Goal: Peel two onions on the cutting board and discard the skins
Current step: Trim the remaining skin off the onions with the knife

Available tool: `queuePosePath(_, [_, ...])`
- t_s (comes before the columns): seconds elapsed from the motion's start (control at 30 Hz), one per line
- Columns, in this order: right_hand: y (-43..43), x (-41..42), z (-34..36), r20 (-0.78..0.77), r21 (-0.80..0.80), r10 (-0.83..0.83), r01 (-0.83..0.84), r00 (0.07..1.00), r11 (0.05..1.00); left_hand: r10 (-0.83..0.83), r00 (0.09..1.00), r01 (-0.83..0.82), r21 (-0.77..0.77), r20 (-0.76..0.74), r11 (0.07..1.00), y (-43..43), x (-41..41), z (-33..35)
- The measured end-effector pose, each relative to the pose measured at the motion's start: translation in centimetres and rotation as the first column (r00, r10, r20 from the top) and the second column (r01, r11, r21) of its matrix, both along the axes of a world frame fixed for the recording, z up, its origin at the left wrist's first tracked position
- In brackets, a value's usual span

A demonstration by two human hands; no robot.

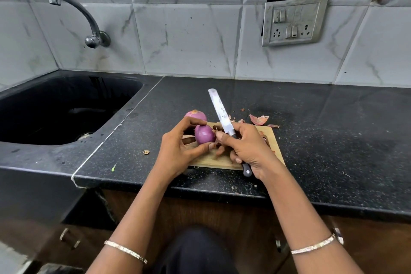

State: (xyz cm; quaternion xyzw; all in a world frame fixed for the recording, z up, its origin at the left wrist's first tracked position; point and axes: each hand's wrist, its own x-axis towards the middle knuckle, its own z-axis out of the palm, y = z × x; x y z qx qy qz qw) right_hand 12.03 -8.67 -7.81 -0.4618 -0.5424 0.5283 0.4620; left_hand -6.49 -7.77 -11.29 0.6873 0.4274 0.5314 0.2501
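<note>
Bottom of frame: two forearms, a bangle (125, 251) on each wrist, reaching up to centre.

Centre: left hand (178, 149) grasping the held onion (204, 134), lifted just above the cutting board (211, 160). Index finger hooked over the top, thumb under. Looks mostly down to smooth purple flesh.

Right hand (244, 147) clenched round the handle of the knife (219, 109), with thumb and forefinger touching the onion's right end. Pinching a scrap of skin there, likely; too small to confirm. Blade pointing up and away, clear of the left hand.

Step in hand, as judged: stripping the last skin at the root end.
- Pinch skin against thumb and pull along the onion, not outward, to avoid tearing.
- Rotate with the left hand and keep the grip light; peeled surface probably slippery.
- Keep the blade tilted off the left fingers, or park the knife on the board first.

Just behind, upper left of the board: second onion (195, 115) resting at the board's far edge, dry tip on top; appears peeled but far side hidden.

Right of the blade: loose skin (258, 119) and small flakes on the black table (333, 140), touching nothing else. Discarding not yet done.

Left of frame: dark sink (66, 107), tap (89, 20) on the tiled wall above.
</note>
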Motion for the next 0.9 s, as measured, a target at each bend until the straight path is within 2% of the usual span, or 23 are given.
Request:
queuePosePath(0.1, [0.7, -0.1, -0.4, -0.081, -0.034, -0.077, 0.074, 0.994, 0.997, -0.006, 1.000, 0.007, 0.007, -0.011, 1.000, -0.1, 0.0, 0.1])
queuePosePath(0.33, [1.7, -1.3, -1.2, -0.098, -0.026, -0.192, 0.191, 0.976, 0.981, -0.011, 0.999, 0.011, -0.006, 0.030, 1.000, 0.0, 0.1, 0.0])
queuePosePath(0.43, [2.0, -2.0, -1.6, 0.066, 0.101, -0.300, 0.293, 0.952, 0.951, -0.008, 0.999, 0.009, -0.011, 0.039, 1.000, 0.1, 0.2, -0.1])
queuePosePath(0.5, [2.1, -2.4, -1.7, 0.198, 0.182, -0.377, 0.344, 0.905, 0.921, -0.004, 0.999, 0.005, -0.014, 0.049, 1.000, 0.1, 0.2, -0.1])
queuePosePath(0.63, [1.8, -2.6, -1.2, 0.357, 0.279, -0.465, 0.383, 0.810, 0.881, 0.003, 0.999, -0.003, -0.001, 0.049, 1.000, 0.2, 0.3, -0.1])
queuePosePath(0.7, [1.6, -2.9, -1.3, 0.389, 0.322, -0.502, 0.396, 0.772, 0.860, 0.008, 0.998, -0.009, 0.002, 0.056, 1.000, 0.2, 0.3, -0.1])
queuePosePath(0.83, [1.7, -3.2, -1.9, 0.302, 0.375, -0.566, 0.450, 0.767, 0.811, 0.020, 0.999, -0.020, 0.003, 0.038, 1.000, 0.3, 0.2, -0.2])
queuePosePath(0.9, [1.5, -2.8, -1.5, 0.302, 0.420, -0.567, 0.427, 0.766, 0.801, 0.019, 0.996, -0.017, -0.015, 0.086, 1.000, 0.2, 0.2, -0.1])
